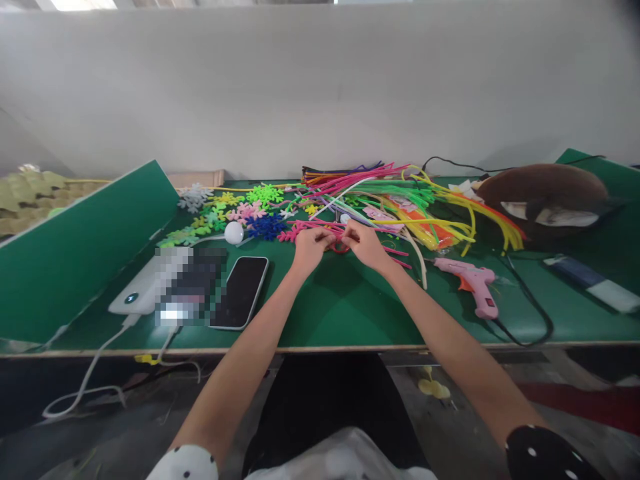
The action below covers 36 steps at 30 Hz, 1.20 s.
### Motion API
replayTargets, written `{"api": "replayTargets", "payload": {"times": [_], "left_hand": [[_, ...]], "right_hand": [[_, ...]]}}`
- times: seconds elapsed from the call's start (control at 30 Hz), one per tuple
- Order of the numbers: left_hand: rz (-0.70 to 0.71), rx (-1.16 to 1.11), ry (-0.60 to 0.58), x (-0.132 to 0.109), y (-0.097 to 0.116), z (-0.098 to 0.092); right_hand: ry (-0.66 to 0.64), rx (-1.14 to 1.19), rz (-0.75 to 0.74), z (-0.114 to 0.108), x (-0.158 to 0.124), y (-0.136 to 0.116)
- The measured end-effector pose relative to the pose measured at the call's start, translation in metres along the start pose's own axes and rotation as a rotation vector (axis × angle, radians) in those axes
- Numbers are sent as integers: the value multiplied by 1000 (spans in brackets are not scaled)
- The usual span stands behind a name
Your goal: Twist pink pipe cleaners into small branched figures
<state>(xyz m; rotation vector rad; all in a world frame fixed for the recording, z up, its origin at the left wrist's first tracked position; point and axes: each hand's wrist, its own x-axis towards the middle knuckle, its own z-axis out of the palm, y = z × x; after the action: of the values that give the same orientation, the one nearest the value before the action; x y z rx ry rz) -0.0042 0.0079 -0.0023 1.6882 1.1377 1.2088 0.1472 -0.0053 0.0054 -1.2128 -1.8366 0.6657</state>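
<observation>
Close together over the middle of the green table, my two hands pinch a bent red pipe cleaner (341,251). It curves in a small loop between them. The fingers of my left hand (313,248) are closed on its left side. My right hand (366,245) is closed on its right side, thumb and fingers pressed together. Just beyond and beside the hands lie loose pink pipe cleaners (400,252). A pink snowflake-like piece (290,233) made of fuzzy stems rests left of my left hand.
Several fuzzy snowflake shapes (265,195) lie at the back left, and bundled pipe cleaners (345,181) at the back. A pink glue gun (473,280) with a black cord lies right. A phone (243,293) and white power bank (150,283) lie left. Green panels (90,253) border the table.
</observation>
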Motion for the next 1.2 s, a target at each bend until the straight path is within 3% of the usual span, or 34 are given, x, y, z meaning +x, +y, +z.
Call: {"api": "replayTargets", "payload": {"times": [0.17,0.37,0.5,0.63,0.77,1.2], "left_hand": [[110,91,30,1,-2,-3],[416,226,20,-2,-5,0],[608,250,67,-3,-7,0],[691,259,63,-4,-7,-1],[682,232,48,-6,-6,1],[434,-8,-15,-7,-2,6]], "right_hand": [[-122,272,92,-6,0,-2],[-384,539,282,-19,2,4],[-439,671,392,-24,1,5],[-452,768,529,-27,2,7],[-462,764,506,-28,4,13],[-522,851,529,-27,4,11]]}}
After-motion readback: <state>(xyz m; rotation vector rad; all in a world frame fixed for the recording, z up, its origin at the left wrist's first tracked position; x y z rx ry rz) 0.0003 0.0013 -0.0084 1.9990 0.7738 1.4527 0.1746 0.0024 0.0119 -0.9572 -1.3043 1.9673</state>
